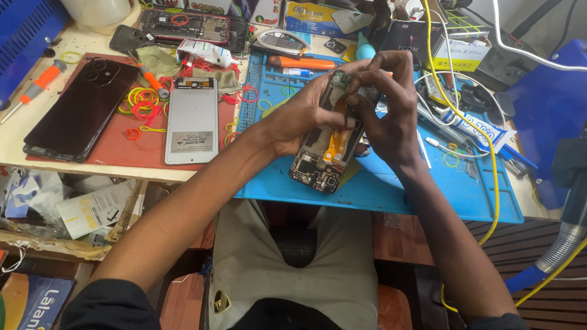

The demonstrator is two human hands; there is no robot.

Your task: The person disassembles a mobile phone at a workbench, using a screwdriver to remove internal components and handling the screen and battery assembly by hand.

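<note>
**Opened phone held tilted over the blue mat**

Both hands grip an opened phone (327, 136) above the blue work mat (399, 187). Its long axis runs steeply, camera end up and away, bottom end down toward the person, leaning slightly left. The left hand (303, 115) clasps its left edge; the right hand (387, 106) closes fingers over its upper part. A black phone (82, 107) lies well apart, left.

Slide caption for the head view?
Both hands, left hand and right hand, hold an opened phone over a blue mat.
</note>
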